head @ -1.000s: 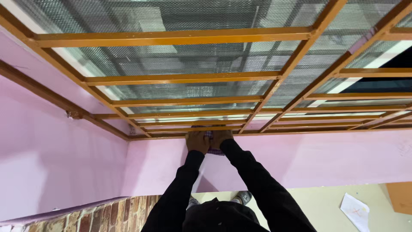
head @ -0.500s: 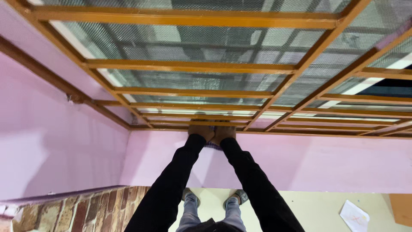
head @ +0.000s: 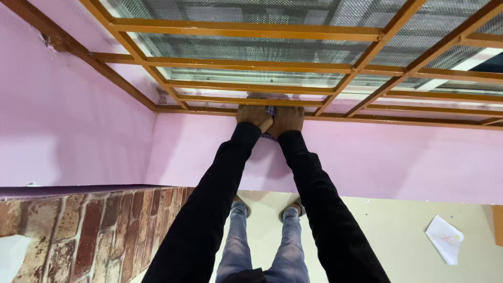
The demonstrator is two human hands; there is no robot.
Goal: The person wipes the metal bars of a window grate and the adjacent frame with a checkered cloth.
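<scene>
Here we have both arms stretched out in black sleeves, our left hand (head: 253,116) and right hand (head: 286,118) pressed side by side against the bottom rail of the orange window frame (head: 246,64). Between them a small checked cloth (head: 270,111) shows, purple and white, its edge peeking out at the knuckles and again just under our wrists; both hands seem closed down on it, though we cannot tell how the fingers grip, since they are turned away from us.

Just beyond our fingertips runs the lowest orange bar, with wire mesh (head: 246,50) behind the frame's openings. To the left of our hands the frame meets the corner of the pink wall (head: 398,157), so room is tight there; to the right the rail runs on long and open. Below our elbows sit a brick ledge (head: 94,230) on the left, our jeans and shoes, and, well off to the right, a sheet of paper (head: 445,238) on the pale floor.
</scene>
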